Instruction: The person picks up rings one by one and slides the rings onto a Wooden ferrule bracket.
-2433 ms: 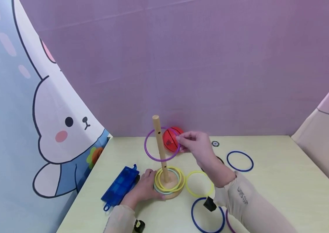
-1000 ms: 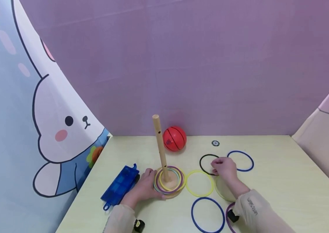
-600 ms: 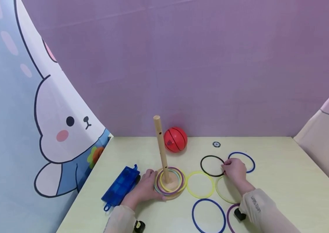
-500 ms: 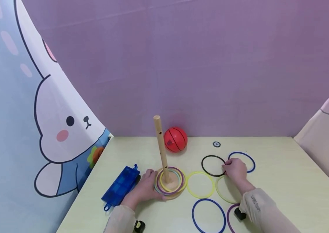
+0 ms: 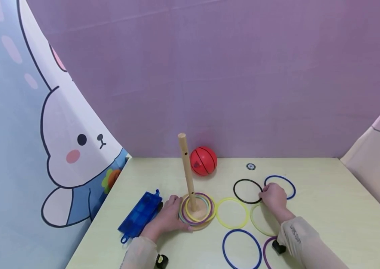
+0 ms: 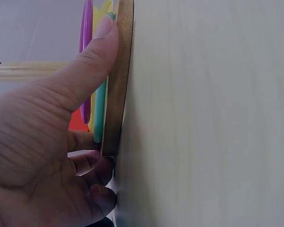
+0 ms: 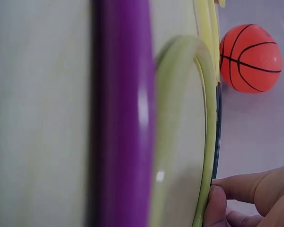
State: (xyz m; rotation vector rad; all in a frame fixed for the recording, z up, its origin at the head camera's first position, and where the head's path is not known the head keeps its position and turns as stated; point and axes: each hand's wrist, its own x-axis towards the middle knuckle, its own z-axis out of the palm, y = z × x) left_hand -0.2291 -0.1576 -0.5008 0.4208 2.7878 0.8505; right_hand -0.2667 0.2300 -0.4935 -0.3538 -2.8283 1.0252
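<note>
Wooden, the peg stand [image 5: 193,216] is your landmark: its round base sits near the front of the pale surface [image 5: 328,209], with the post rising upright from its middle. Your left hand [image 5: 166,218] grips the left edge of that base; in the left wrist view the thumb [image 6: 92,61] lies along the rim and the other fingers curl under it against the surface. Purple, yellow and green rings are stacked on the base around the post.

To the right of the stand, your right hand [image 5: 273,196] rests on the far edge of a light green ring [image 5: 260,222] and pinches the right edge of a black ring [image 5: 247,191]; the right wrist view shows fingertips [image 7: 217,198] touching the green ring's rim. A blue ring [image 5: 285,183] lies just beyond the hand, partly hidden by it.

Between the stand and the right hand lies a yellow ring [image 5: 232,213], close beside the base. Nearer to you than it are another blue ring [image 5: 240,248] and part of a purple ring [image 5: 266,254]. Behind the stand a red ball [image 5: 203,160] sits by the back wall. Left of the stand a blue box [image 5: 139,216] lies beside your left hand. Bare surface stretches well to the right of the rings.
</note>
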